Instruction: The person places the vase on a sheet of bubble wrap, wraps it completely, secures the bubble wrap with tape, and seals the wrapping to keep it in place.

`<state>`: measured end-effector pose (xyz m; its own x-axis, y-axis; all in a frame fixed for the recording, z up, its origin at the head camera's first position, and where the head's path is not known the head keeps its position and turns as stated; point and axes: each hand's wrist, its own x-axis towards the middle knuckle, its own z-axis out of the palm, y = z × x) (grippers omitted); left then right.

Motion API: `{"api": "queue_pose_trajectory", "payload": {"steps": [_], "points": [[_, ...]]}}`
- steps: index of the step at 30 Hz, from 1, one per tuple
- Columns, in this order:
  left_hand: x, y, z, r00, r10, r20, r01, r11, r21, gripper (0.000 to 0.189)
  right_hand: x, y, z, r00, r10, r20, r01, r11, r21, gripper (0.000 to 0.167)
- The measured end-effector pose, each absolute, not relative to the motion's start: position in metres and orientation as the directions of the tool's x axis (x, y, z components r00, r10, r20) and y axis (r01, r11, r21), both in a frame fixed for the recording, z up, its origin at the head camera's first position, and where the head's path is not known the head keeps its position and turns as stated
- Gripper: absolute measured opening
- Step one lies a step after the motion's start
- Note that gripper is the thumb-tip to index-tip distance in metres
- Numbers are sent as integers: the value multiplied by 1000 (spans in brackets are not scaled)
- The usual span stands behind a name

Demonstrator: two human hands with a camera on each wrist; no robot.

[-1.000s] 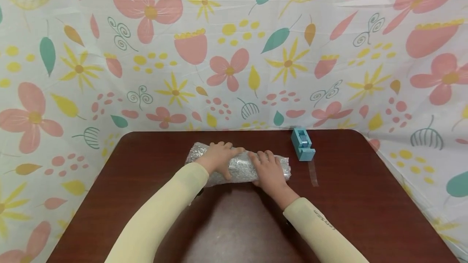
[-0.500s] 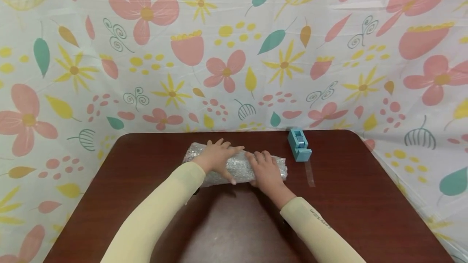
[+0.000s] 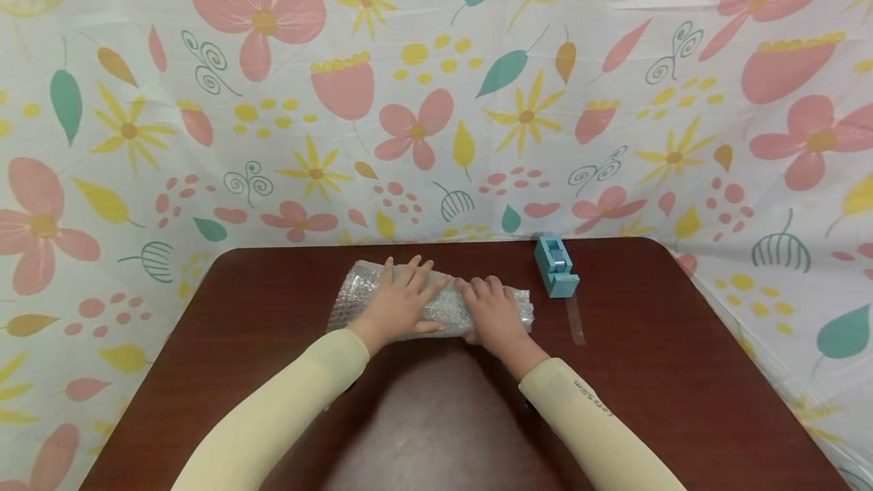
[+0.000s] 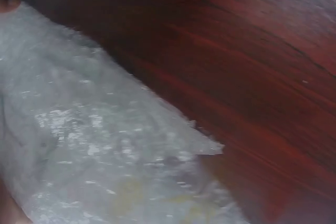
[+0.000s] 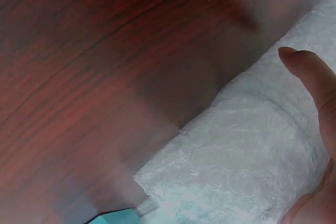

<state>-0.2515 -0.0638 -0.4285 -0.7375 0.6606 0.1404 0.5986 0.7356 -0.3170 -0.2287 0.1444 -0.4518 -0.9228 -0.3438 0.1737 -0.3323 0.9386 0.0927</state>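
Note:
A bundle of clear bubble wrap point(image 3: 450, 309) lies across the table in the head view, its left end flared wider than its right. My left hand point(image 3: 395, 301) rests on its left half with fingers spread and fairly straight. My right hand point(image 3: 496, 317) grips the right half, fingers over the top and thumb on the near side. In the right wrist view the thumb point(image 5: 312, 72) lies along the wrap point(image 5: 236, 145). The left wrist view shows a ragged edge of the wrap point(image 4: 105, 124) over the table. Whatever is inside the wrap is hidden.
A light blue tape dispenser point(image 3: 557, 267) stands at the back right of the dark wooden table point(image 3: 648, 370). From beside it, a strip of clear tape point(image 3: 575, 320) runs toward the near side. A floral cloth point(image 3: 423, 59) hangs behind the table.
The left hand has shifted slightly left and its fingers now point more away from me. The wrap's left end has spread wider toward the near left. The right hand keeps its place.

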Motion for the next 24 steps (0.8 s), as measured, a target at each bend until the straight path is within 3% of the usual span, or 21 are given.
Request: {"api": "queue_pose_trajectory", "payload": {"steps": [9, 24], "points": [[-247, -77, -442, -664, 726, 179, 531, 626, -571, 102, -237, 149, -444, -917, -374, 140, -367, 927, 71, 97], [-243, -82, -453, -676, 713, 186, 448, 598, -664, 109, -252, 151, -434, -924, -378, 52, -381, 923, -49, 92]]}}
